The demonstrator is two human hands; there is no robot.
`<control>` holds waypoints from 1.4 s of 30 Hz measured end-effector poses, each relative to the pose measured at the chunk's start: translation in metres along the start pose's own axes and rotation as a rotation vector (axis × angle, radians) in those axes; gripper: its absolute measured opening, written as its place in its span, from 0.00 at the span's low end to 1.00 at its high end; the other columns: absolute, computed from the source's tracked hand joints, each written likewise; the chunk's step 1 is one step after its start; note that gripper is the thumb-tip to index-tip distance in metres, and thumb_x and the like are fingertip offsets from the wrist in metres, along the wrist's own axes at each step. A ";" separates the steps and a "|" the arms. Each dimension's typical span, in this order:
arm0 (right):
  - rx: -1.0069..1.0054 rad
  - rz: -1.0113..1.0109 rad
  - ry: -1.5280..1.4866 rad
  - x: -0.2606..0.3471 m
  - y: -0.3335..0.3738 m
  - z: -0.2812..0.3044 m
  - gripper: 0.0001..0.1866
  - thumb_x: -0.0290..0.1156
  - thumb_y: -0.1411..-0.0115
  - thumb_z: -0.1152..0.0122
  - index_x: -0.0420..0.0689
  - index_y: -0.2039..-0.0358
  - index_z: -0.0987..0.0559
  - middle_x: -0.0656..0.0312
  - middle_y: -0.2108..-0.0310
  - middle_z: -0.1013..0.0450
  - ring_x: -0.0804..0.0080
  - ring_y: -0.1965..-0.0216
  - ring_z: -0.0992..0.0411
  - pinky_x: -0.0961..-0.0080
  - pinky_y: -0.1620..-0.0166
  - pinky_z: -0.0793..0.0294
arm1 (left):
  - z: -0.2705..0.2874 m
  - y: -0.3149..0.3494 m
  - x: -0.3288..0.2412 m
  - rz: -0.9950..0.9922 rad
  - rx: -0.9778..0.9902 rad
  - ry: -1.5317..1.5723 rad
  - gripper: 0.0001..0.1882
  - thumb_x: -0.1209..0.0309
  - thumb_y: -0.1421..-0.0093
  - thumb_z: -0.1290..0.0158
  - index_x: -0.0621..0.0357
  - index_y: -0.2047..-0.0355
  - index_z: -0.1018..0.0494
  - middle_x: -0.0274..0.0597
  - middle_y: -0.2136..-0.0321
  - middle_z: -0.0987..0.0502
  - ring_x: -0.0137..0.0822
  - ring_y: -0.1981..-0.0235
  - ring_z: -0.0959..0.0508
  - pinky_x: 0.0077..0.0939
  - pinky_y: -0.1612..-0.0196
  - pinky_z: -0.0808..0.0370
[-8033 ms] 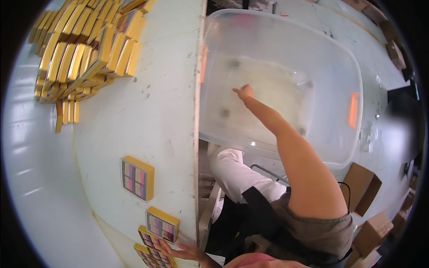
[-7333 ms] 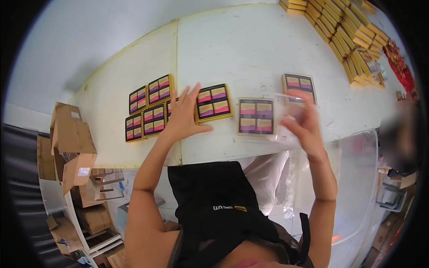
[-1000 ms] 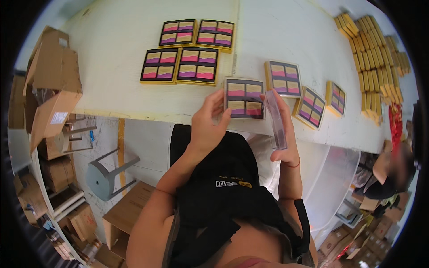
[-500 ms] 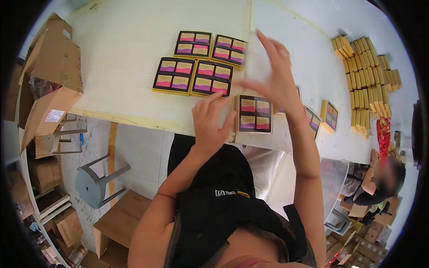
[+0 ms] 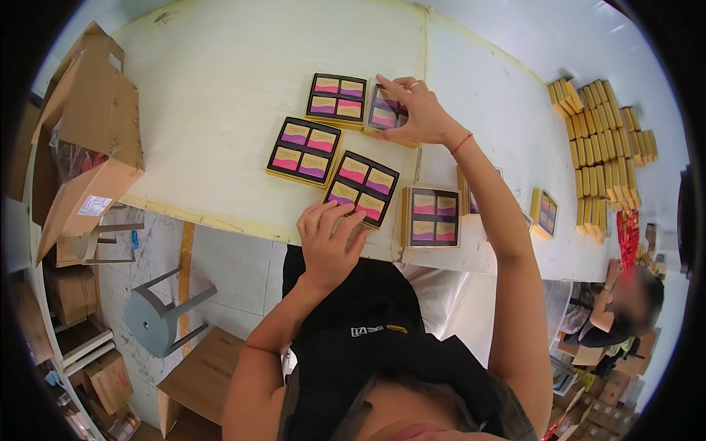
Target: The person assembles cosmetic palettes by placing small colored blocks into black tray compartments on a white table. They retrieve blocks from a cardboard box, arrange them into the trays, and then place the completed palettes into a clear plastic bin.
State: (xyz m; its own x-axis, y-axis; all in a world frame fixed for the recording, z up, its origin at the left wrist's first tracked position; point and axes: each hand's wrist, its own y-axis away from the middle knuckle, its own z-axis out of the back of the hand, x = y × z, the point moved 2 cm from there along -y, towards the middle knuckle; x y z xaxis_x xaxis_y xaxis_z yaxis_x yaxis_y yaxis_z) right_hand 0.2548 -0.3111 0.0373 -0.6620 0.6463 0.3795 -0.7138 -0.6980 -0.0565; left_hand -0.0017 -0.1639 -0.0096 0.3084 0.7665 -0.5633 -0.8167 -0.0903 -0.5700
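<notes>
Four shallow gold-and-black boxes lie close together on the white table, each with several pink, purple and gold packets set in it. My left hand [image 5: 329,239] rests its spread fingers on the lower edge of the nearest box [image 5: 362,189], which sits tilted. At the far right of the group, my right hand [image 5: 418,112] spans another box [image 5: 384,109], thumb and fingers on opposite sides; its palm hides part of the packets. The back-left box [image 5: 336,98] and the front-left box [image 5: 304,151] are untouched.
A box with a glossy clear cover [image 5: 431,217] lies at the table's front edge, with similar boxes [image 5: 545,213] farther right. Many gold boxes [image 5: 603,140] stand in rows at the right. A carton [image 5: 95,125] stands left. A stool [image 5: 151,316] is below; a co-worker [image 5: 610,316] is at right.
My right hand has come down from the air onto the back-right box. The nearest box has shifted toward me and turned, under my left hand's fingers. The view has moved slightly.
</notes>
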 end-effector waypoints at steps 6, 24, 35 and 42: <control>-0.031 0.060 0.083 -0.001 0.010 0.007 0.52 0.59 0.59 0.30 0.53 0.34 0.39 0.46 0.45 0.36 0.51 0.43 0.38 0.57 0.44 0.36 | -0.006 -0.005 -0.003 0.007 -0.044 -0.043 0.18 0.69 0.55 0.34 0.50 0.61 0.24 0.34 0.57 0.27 0.40 0.51 0.31 0.47 0.43 0.40; -0.042 0.021 0.212 0.012 0.000 -0.001 0.55 0.60 0.63 0.30 0.52 0.36 0.39 0.44 0.47 0.34 0.48 0.46 0.36 0.51 0.49 0.35 | -0.011 -0.009 -0.007 0.008 -0.035 -0.129 0.19 0.68 0.55 0.35 0.49 0.61 0.24 0.35 0.58 0.26 0.42 0.52 0.29 0.49 0.42 0.42; -0.070 -0.011 0.272 0.021 -0.003 -0.019 0.57 0.66 0.65 0.34 0.56 0.34 0.40 0.45 0.39 0.39 0.50 0.42 0.38 0.47 0.48 0.37 | -0.021 -0.003 -0.013 -0.046 -0.030 -0.218 0.18 0.68 0.52 0.36 0.50 0.59 0.24 0.36 0.57 0.26 0.41 0.51 0.29 0.48 0.40 0.43; -0.192 0.082 -0.133 0.000 0.034 -0.002 0.43 0.55 0.65 0.32 0.50 0.47 0.30 0.53 0.44 0.35 0.57 0.44 0.36 0.57 0.49 0.38 | -0.023 -0.003 -0.017 -0.103 -0.035 -0.219 0.17 0.69 0.51 0.36 0.54 0.59 0.24 0.37 0.56 0.26 0.42 0.50 0.29 0.47 0.40 0.41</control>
State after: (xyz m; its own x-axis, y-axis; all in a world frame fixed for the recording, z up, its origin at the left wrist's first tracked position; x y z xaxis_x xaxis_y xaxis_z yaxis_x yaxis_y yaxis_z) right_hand 0.2302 -0.3339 0.0331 -0.6930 0.5348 0.4835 -0.6974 -0.6673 -0.2614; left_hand 0.0072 -0.1916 -0.0121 0.2724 0.8922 -0.3602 -0.7683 -0.0237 -0.6397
